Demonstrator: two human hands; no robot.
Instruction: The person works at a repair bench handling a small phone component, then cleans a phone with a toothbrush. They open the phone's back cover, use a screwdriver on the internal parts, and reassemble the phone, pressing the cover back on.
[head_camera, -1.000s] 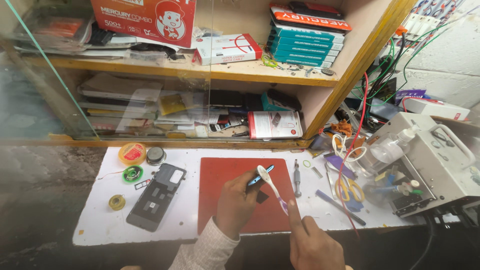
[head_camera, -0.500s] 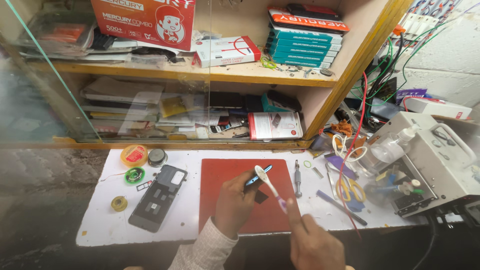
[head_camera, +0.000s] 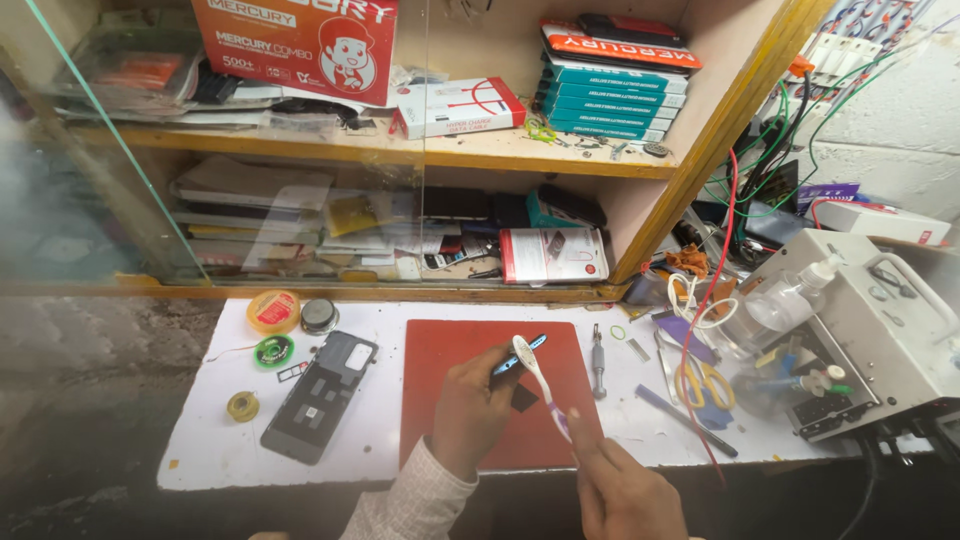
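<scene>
Little has shifted since a moment ago: left hand (head_camera: 470, 405) still grips a small dark part (head_camera: 518, 357) over the red mat (head_camera: 450, 350), right hand (head_camera: 620, 490) pinches a toothbrush (head_camera: 538, 385), best stroked lightly, part steady.

- White tabletop (head_camera: 380, 440) carries a red mat (head_camera: 450, 360).
- Opened phone (head_camera: 318, 395) lies left of it.
- Tape rolls (head_camera: 273, 311) further left.
- Screwdriver (head_camera: 598, 362), scissors (head_camera: 700, 378) right.
</scene>
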